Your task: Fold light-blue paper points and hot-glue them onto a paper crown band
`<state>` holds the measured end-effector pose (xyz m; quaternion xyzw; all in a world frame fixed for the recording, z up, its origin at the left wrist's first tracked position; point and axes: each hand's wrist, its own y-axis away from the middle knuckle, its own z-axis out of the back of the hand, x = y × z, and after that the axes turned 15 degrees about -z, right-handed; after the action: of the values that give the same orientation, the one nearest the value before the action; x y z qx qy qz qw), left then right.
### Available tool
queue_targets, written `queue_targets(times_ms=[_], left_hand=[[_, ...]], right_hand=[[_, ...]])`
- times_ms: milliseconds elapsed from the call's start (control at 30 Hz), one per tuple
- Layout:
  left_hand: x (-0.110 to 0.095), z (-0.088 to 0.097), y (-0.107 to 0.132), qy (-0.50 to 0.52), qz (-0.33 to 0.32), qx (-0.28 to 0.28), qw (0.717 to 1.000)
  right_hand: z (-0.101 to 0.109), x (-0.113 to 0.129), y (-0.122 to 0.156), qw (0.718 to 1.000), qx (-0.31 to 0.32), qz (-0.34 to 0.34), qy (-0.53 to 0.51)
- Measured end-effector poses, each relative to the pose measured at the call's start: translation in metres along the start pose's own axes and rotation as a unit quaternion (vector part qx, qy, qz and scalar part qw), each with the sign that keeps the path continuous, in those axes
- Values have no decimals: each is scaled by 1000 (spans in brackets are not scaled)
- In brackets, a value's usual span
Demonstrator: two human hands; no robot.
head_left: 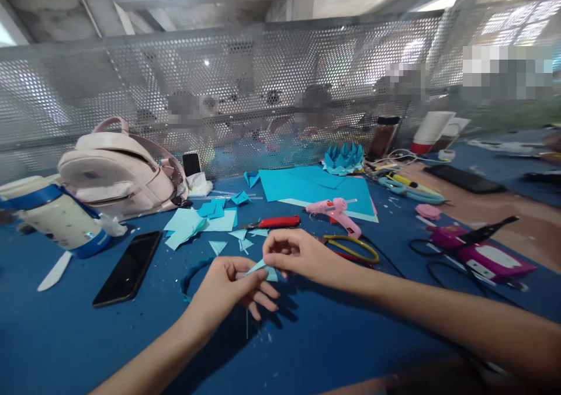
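Note:
Both hands meet over the blue table, pinching a small folded light-blue paper piece [266,269]. My left hand [228,290] holds its lower left end with thumb and forefinger, the other fingers stretched out. My right hand [293,253] pinches its top right end, fingers curled. Just beyond lie several small blue paper triangles [218,246] and scraps [193,222], a red-handled cutter [274,222] and a pink glue gun [337,212]. Yellow-handled scissors [353,249] sit right of my right hand.
A black phone [128,268], a white-and-blue bottle [56,217] and a pink backpack [118,170] lie at the left. Blue paper sheets [307,187] and a folded blue paper flower [344,158] sit further back. A magenta box [482,257] with black cables is at the right. A perforated metal screen [263,73] stands behind.

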<state>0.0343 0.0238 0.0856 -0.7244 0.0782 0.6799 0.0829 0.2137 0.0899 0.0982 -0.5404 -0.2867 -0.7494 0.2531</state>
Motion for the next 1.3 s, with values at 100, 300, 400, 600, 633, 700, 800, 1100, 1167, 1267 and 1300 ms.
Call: queue_targets(times_ms=[100, 300, 400, 600, 633, 700, 800, 1100, 1167, 1267, 1300], left_hand=[[4, 2, -2, 18, 6, -6, 1000], [10, 5, -5, 41, -13, -34, 998], [14, 5, -4, 40, -22, -37, 998], [21, 8, 3, 29, -14, -51, 998], [21, 9, 3, 31, -12, -50, 998], [21, 9, 2, 37, -10, -46, 998], [21, 7, 0, 42, -9, -42, 998], [30, 3, 5, 47, -21, -60, 997], [34, 3, 6, 42, -22, -51, 998], [40, 3, 7, 26, -26, -36, 999], [42, 3, 6, 19, -28, -33, 999]], right_hand=[[0, -3, -3, 1000, -13, -10, -12], [-3, -7, -6, 999, -39, -6, -13], [1, -4, 2, 999, -35, -19, 19], [53, -22, 48, 949, -167, -80, 254], [66, -28, 57, 926, -202, -107, 301], [92, -42, 70, 878, -289, -143, 352], [125, -59, 75, 832, -395, -121, 371], [139, -70, 25, 894, -255, -222, 293], [136, -70, 22, 890, -275, -203, 301], [130, -60, 23, 884, -319, -162, 301], [126, -55, 24, 885, -327, -151, 293]])
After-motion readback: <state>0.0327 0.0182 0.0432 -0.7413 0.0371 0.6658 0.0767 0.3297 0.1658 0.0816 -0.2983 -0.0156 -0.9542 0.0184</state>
